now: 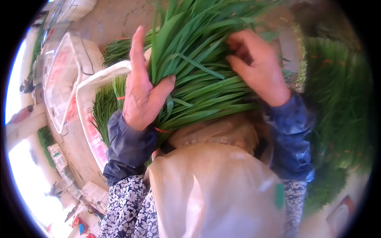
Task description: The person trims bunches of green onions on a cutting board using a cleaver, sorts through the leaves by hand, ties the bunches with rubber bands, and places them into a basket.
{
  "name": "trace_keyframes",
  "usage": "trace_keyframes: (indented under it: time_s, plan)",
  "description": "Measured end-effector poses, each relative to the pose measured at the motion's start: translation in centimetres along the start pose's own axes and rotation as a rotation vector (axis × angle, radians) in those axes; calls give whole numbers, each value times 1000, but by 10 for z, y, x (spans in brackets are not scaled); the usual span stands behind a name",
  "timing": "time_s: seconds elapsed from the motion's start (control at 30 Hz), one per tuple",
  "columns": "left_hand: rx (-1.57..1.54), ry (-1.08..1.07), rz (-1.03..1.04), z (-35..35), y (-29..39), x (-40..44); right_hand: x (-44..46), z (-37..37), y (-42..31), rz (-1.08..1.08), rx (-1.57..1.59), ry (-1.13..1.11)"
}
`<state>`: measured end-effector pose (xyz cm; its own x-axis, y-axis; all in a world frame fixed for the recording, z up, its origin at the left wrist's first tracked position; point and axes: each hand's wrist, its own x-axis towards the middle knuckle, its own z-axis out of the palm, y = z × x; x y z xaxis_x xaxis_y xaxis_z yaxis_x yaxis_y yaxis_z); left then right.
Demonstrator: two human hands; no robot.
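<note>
A large bunch of long flat green leaves (pixel 206 83) lies across my lap, over a pale apron (pixel 214 186). My left hand (pixel 143 89) rests against the bunch's left side, its fingers straight and the thumb spread apart on the leaves. A red band (pixel 162 130) shows at the bunch's lower left, just below that hand. At the upper right of the bunch, my right hand (pixel 258 63) has its fingers curled, with thumb and fingertips near the leaf edges; whether a leaf is between them cannot be made out.
White crate (pixel 82 93) with banded green bunches stands close on the left. Another pale crate (pixel 59 79) is beyond it. Many green bunches (pixel 337 103) with red bands are piled along the right. More greens (pixel 115 51) lie on the floor ahead.
</note>
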<state>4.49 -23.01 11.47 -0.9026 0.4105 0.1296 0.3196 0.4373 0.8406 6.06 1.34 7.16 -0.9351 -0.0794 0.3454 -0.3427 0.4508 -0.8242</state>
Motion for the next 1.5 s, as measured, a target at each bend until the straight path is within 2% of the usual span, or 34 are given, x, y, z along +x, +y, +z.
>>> trace_keyframes:
  time_s: [0.03, 0.07, 0.13, 0.17, 0.23, 0.27, 0.33, 0.37, 0.43, 0.5, 0.6, 0.67, 0.8, 0.87, 1.0, 1.07, 1.2, 1.27, 1.4, 1.47, 1.5]
  plan:
    - [11, -3, -8, 0, 1, 0, -1, 0, -1, 146, 95, 19]
    - [21, -6, -17, 0, 1, 0, 0, 1, 0, 147, 89, 20]
    - [10, -13, 9, 1, -1, 1, 1, 3, 5, -106, -138, 189]
    - [7, -17, 30, 0, -3, 1, 4, -1, 5, -112, -136, 187]
    - [48, -11, 23, -1, -2, 1, 9, -9, 4, -369, -295, 263]
    - [81, -14, 19, 0, -1, 1, 13, -4, -4, -366, -291, 262]
    - [83, -30, 25, 1, 1, 1, 19, 10, -24, -509, -289, 205]
    - [86, -38, 36, 0, 2, 1, 17, 11, -25, -507, -288, 205]
    - [58, -30, 7, 1, 2, -1, 15, 16, -26, -406, -503, 3]
    - [27, -19, -30, -1, 0, -3, 14, 18, -21, -423, -465, 38]
    - [118, -24, 42, 0, -5, 0, 10, 19, -16, -374, -397, 64]
    - [139, -16, 64, -1, -10, 0, 10, 21, -10, -253, -142, 123]
    - [30, -38, 24, 3, -8, 0, 16, 15, -8, -263, -123, 51]
    - [36, -39, 32, 4, -6, 0, 17, 15, -8, -243, -342, -91]
    - [17, -46, -1, 4, -4, 0, 26, 15, -18, -260, -445, -181]
    - [32, -45, 19, 4, -5, 1, 36, 17, -12, -657, -497, -12]
    - [-18, -80, -61, 1, 1, -1, 35, 23, -10, -686, -442, -24]
    - [-30, -76, -135, 4, 10, -1, 31, 25, -11, -543, -357, -87]
    - [-54, -39, -100, 4, 10, -2, 30, 24, -15, -487, -324, -138]
    - [-87, -108, -234, -4, 12, -5, 30, 23, -11, -348, -247, -282]
    - [-87, -109, -234, -13, 13, -7, 31, 24, -7, -347, -247, -282]
